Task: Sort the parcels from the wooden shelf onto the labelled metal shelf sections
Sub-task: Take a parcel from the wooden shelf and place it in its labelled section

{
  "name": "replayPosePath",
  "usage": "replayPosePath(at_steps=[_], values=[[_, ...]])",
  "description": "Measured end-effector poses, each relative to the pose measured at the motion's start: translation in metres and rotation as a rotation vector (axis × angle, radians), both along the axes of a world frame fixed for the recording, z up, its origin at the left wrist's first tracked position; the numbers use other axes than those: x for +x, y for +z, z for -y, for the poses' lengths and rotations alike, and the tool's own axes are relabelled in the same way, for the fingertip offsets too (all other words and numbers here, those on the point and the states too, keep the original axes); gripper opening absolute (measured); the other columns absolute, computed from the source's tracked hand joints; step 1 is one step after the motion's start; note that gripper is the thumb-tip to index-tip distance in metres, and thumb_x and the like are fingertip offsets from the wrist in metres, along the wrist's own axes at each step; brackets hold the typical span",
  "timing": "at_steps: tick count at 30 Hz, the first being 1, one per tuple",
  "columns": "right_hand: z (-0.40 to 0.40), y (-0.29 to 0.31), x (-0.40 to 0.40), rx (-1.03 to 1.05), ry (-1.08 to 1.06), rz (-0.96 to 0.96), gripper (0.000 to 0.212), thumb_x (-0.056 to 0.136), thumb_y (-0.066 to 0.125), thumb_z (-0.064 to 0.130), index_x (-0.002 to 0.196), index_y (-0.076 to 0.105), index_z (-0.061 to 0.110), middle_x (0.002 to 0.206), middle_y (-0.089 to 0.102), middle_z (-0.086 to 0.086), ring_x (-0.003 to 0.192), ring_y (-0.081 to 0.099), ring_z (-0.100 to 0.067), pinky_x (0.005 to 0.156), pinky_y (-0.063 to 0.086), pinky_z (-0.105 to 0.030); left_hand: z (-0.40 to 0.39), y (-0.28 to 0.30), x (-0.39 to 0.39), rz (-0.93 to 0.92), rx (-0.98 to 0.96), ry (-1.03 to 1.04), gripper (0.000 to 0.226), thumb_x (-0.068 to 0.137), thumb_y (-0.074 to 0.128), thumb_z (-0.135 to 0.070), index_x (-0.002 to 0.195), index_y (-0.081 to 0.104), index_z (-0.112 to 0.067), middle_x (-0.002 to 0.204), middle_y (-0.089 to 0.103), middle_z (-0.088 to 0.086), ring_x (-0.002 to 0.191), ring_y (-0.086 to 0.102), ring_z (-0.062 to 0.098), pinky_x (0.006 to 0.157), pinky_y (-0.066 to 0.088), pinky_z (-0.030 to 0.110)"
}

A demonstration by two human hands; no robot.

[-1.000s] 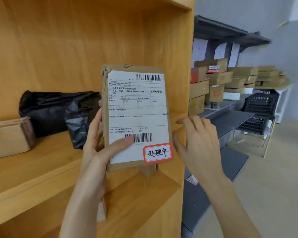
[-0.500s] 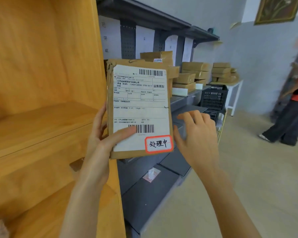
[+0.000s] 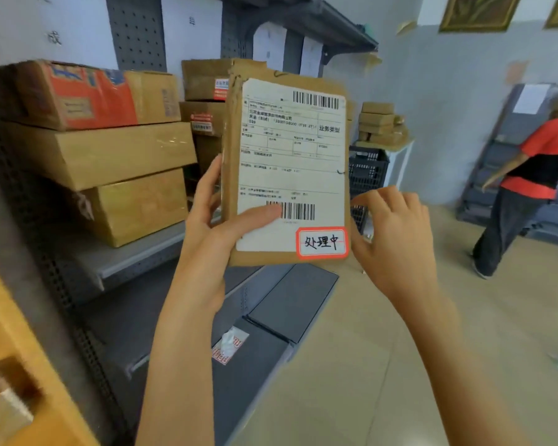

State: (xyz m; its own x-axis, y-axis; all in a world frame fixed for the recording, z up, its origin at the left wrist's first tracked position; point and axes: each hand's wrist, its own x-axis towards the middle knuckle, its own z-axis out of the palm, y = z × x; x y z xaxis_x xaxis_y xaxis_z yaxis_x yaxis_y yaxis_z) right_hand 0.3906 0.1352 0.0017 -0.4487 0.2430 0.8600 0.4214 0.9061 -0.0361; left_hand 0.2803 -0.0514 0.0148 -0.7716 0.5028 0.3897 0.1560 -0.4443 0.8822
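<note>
1 parcel [image 3: 284, 162] (left hand [image 3: 207, 233] holds) | 2 hands | 3 stacked boxes [image 3: 110, 156]

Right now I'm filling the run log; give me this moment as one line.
phase: carrying | left hand: grips parcel | right hand: beside parcel, contact unclear | sticker: 处理中 | metal shelf: stacked boxes

A red-bordered sticker [image 3: 321, 242] at the lower right of the parcel [image 3: 287, 162] is hand-lettered 处理中. On the white shipping label [image 3: 292, 162] above it, 业务类型 is printed at the right edge; two barcodes are carried — one at the top, one near the bottom — but the small print is too blurred to be read. A white sign [image 3: 50, 24] behind the metal shelf [image 3: 136, 255] shows 成; the character above it is cut off.
</note>
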Motion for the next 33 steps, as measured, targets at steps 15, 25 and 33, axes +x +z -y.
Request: replayPosePath(at_steps=[15,25,33], values=[[-0.269,-0.042,-0.109,-0.118,0.059,-0.018,0.019,0.082,0.062,0.020,0.096,0.065,0.007,0.096,0.062,-0.011,0.089,0.055,-0.034,0.074,0.043,-0.043,-0.257,-0.031,-0.095,0.079,-0.045,0.070,0.092,0.054,0.081,-0.018,0.138,0.046,-0.032,0.123,0.065,-0.008,0.109,0.064,0.012,0.086,0.049,0.030],[-0.453,-0.015,-0.212,-0.065,0.311,0.008,0.031,0.083,0.045,0.030,0.092,0.065,0.007,0.094,0.061,-0.012,0.086,0.055,-0.035,0.073,0.042,-0.042,-0.425,-0.012,-0.141,0.180,0.016,0.317,0.087,0.054,0.078,-0.024,0.136,0.048,-0.034,0.110,0.071,-0.010,0.098,0.069,0.012,0.060,0.053,0.027],[-0.536,-0.025,-0.314,-0.062,0.442,0.019,0.021,0.078,0.059,0.022,0.088,0.061,0.004,0.092,0.060,-0.014,0.084,0.055,-0.036,0.070,0.041,-0.040,-0.510,-0.004,-0.212,0.238,0.064,0.477,0.065,0.067,0.068,-0.025,0.131,0.053,-0.030,0.110,0.071,-0.009,0.101,0.068,0.014,0.089,0.052,0.043]])
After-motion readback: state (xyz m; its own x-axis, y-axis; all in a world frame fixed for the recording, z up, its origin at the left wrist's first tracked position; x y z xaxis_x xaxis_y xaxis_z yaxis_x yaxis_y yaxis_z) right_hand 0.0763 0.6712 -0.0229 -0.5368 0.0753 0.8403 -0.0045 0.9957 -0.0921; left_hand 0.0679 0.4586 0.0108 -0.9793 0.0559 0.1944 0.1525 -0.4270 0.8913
